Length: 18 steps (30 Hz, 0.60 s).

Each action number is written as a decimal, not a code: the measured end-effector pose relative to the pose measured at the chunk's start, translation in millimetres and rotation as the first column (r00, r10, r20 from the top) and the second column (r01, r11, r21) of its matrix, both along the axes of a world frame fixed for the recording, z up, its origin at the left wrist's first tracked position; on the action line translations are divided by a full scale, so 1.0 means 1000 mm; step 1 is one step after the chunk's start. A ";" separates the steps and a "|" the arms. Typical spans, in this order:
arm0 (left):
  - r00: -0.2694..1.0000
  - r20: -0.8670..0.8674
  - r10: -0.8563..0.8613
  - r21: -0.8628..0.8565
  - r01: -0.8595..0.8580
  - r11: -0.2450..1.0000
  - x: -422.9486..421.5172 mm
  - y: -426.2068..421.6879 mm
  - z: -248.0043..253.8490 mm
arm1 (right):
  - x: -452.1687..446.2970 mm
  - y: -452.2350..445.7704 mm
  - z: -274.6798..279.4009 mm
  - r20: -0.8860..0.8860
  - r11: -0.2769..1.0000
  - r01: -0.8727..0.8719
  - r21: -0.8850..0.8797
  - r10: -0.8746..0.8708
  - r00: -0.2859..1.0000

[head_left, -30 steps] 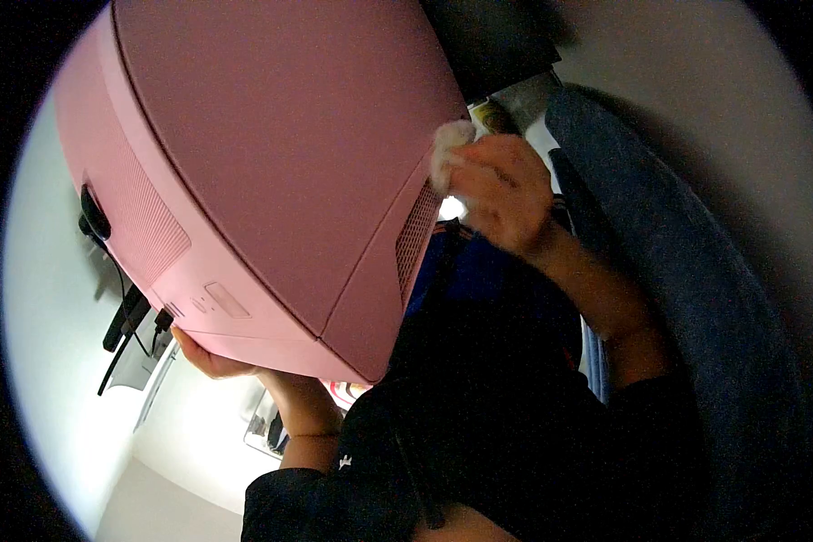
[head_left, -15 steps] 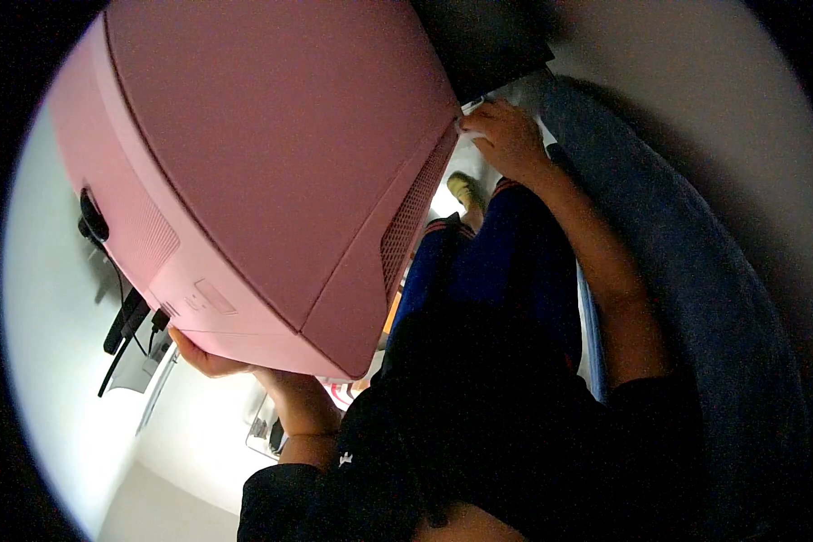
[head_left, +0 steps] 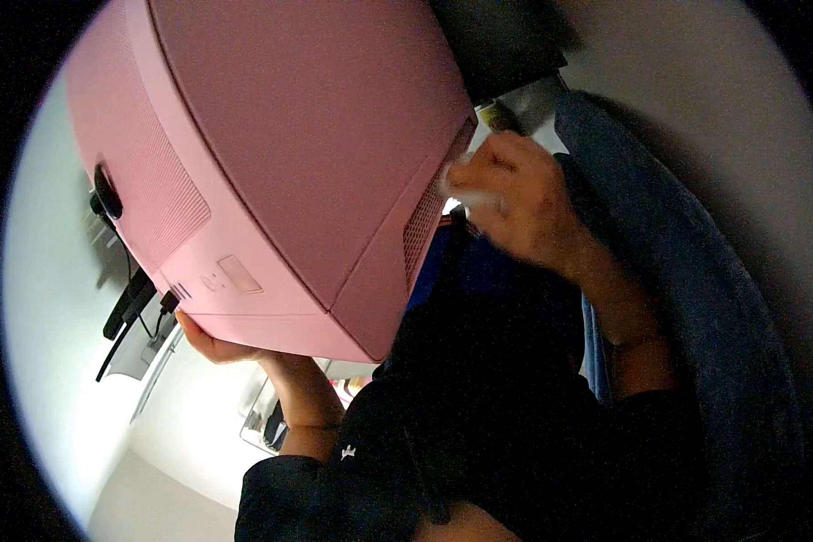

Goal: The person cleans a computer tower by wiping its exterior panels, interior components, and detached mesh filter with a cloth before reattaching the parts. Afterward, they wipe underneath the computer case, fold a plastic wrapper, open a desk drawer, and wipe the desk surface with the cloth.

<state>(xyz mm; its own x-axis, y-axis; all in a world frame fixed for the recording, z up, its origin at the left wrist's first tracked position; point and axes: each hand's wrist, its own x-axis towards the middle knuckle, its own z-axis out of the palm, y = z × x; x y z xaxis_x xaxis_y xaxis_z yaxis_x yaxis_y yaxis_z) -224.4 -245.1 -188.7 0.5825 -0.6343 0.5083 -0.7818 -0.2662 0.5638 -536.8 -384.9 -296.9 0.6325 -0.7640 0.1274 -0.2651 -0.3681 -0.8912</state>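
Note:
A large pink computer case (head_left: 307,135) fills the upper left of the view, tilted. A fine mesh vent (head_left: 420,230) runs along its side, and small ports and a plugged-in black cable (head_left: 169,301) show on its front. My left hand (head_left: 221,348) grips the lower edge of the case near that plug, its fingers partly hidden. My right hand (head_left: 528,203), slightly blurred, is closed on a crumpled white tissue or cloth (head_left: 479,200) at the mesh vent.
A black object (head_left: 107,191) sits on the case front, with its cable hanging. A dark panel (head_left: 497,50) stands behind the case. Blue-grey fabric (head_left: 696,289) lies along the right. At lower left is a wire rack (head_left: 260,420) against a pale wall.
My right hand has come from the vent's far corner towards me along the mesh with the white tissue or cloth. The case appears slightly shifted right; my left hand keeps its hold.

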 end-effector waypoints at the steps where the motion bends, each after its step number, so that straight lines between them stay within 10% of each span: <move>1: 0.999 -0.028 0.017 -0.009 -0.017 1.000 0.000 -0.002 0.000 | 0.003 0.000 -0.025 -0.103 0.999 0.002 -0.038 -0.006 0.995; 7: 0.929 0.368 -0.032 0.114 -0.011 0.993 -0.011 -0.007 -0.003 | 0.003 0.001 -0.035 -0.106 0.996 0.021 -0.084 -0.030 0.994; 9: 0.914 -0.396 -0.091 -0.306 -0.038 0.951 -0.013 -0.013 -0.001 | 0.002 -0.003 0.017 0.050 0.999 -0.016 -0.028 0.018 0.999; 11: 0.899 -0.424 -0.113 -0.320 -0.032 0.947 -0.012 -0.011 0.000 | 0.001 0.001 0.059 0.229 0.999 -0.044 0.001 0.042 0.972; 13: 0.960 0.272 -0.063 0.071 0.045 0.996 -0.005 -0.002 -0.003 | 0.004 0.012 0.072 0.288 0.999 0.043 -0.018 -0.036 0.957; 18: 0.955 0.291 -0.065 0.090 0.040 0.995 0.006 0.004 -0.002 | 0.017 0.005 0.067 0.277 0.977 0.185 -0.104 -0.151 0.949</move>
<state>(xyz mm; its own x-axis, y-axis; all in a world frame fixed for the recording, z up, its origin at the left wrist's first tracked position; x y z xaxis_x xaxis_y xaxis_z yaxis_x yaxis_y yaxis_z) -218.4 -241.5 -191.1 0.3803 -0.7069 0.5964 -0.9236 -0.2559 0.2856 -519.4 -380.0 -229.7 0.4260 -0.8227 0.3764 -0.0925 -0.4534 -0.8865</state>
